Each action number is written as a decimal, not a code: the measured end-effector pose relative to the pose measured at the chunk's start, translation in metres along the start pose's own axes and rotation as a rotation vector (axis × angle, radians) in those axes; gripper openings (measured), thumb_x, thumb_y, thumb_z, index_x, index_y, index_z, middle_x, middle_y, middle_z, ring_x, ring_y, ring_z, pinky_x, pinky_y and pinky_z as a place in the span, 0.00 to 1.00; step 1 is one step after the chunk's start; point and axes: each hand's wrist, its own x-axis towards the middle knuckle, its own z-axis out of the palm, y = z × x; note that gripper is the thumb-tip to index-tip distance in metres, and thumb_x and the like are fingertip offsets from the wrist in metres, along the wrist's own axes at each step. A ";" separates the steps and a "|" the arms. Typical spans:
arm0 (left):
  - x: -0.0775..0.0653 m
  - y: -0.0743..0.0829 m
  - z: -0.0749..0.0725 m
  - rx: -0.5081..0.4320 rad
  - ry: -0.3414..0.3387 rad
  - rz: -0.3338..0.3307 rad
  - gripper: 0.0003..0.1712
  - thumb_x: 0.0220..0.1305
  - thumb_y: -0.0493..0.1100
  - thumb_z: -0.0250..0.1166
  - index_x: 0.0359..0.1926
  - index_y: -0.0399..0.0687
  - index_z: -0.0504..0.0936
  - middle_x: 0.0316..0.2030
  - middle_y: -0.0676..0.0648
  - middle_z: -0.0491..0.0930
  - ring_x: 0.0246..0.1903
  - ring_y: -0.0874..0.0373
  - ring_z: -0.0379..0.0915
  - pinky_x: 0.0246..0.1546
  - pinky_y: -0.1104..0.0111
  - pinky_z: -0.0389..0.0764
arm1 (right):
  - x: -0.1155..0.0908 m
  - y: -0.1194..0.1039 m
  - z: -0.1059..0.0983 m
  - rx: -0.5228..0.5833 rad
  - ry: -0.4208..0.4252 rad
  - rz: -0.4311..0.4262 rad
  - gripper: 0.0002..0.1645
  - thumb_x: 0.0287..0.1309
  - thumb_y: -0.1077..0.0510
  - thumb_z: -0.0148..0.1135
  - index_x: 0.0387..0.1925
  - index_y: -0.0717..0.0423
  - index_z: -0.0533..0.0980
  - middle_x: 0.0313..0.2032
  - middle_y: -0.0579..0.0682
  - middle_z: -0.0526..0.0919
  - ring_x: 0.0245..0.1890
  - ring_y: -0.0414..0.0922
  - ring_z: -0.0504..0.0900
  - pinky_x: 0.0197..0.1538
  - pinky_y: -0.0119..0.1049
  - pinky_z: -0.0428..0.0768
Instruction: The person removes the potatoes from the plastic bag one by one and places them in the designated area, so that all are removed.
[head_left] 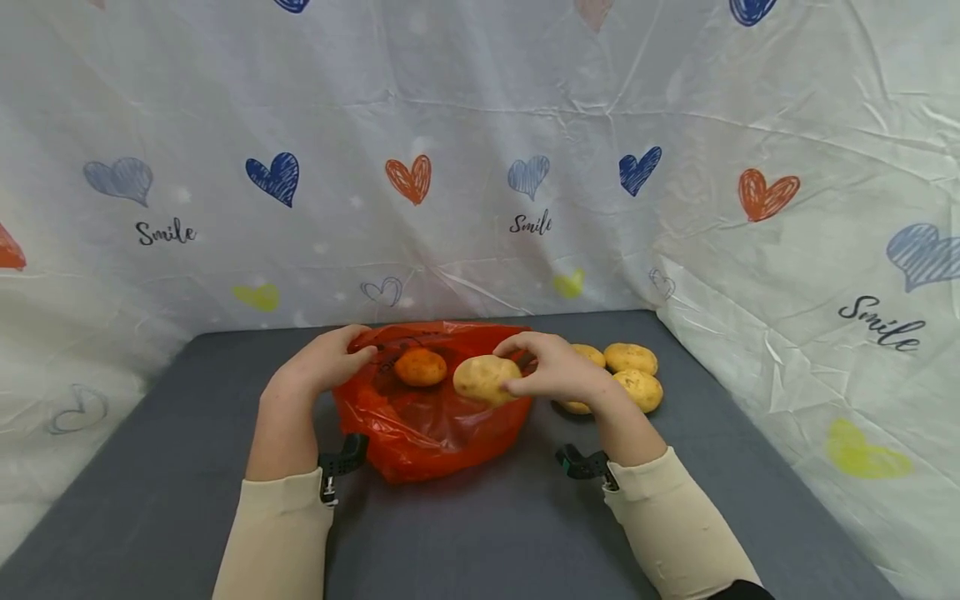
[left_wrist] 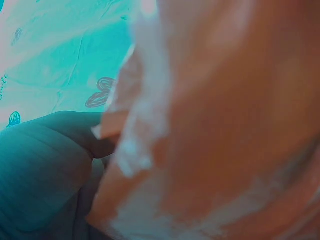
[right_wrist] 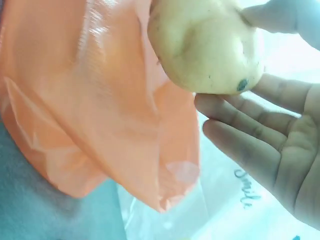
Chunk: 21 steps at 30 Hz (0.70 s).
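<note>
A red plastic bag lies on the table with its mouth spread wide. One potato, tinted orange, shows inside it. My left hand grips the bag's left rim; in the left wrist view the bag's film hides most of the fingertips. Over the right part of the bag's mouth, my right hand holds a pale yellow potato between thumb and fingers. The right wrist view shows that potato with a dark spot low on its side, beside the bag's wall.
Several more potatoes sit in a group on the grey table, right of the bag and partly behind my right hand. A white sheet printed with hearts hangs at the back and along the sides.
</note>
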 end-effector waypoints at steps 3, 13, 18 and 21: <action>0.001 -0.002 -0.001 -0.003 0.006 0.012 0.28 0.79 0.52 0.55 0.70 0.41 0.69 0.58 0.35 0.76 0.51 0.41 0.73 0.53 0.45 0.75 | -0.006 0.004 -0.009 0.043 0.021 -0.007 0.26 0.57 0.55 0.73 0.58 0.54 0.80 0.50 0.48 0.82 0.49 0.47 0.80 0.53 0.43 0.82; -0.001 -0.007 0.001 -0.015 0.010 -0.029 0.32 0.79 0.53 0.55 0.74 0.41 0.66 0.65 0.33 0.71 0.56 0.39 0.70 0.56 0.42 0.73 | -0.037 0.032 -0.024 0.101 -0.027 0.069 0.20 0.62 0.54 0.74 0.52 0.59 0.83 0.50 0.51 0.86 0.49 0.49 0.87 0.49 0.40 0.85; -0.004 -0.008 -0.004 -0.020 0.002 -0.033 0.32 0.79 0.53 0.54 0.74 0.41 0.65 0.64 0.33 0.71 0.57 0.38 0.70 0.56 0.41 0.74 | -0.048 0.039 -0.041 0.144 -0.046 0.086 0.19 0.63 0.53 0.73 0.51 0.60 0.84 0.49 0.53 0.86 0.45 0.50 0.86 0.46 0.41 0.85; -0.004 -0.008 -0.005 -0.019 -0.005 -0.031 0.32 0.79 0.54 0.54 0.74 0.41 0.65 0.64 0.33 0.72 0.56 0.38 0.70 0.56 0.40 0.74 | -0.058 0.044 -0.056 0.103 -0.049 0.139 0.23 0.63 0.51 0.73 0.54 0.60 0.84 0.52 0.54 0.85 0.47 0.51 0.83 0.48 0.42 0.83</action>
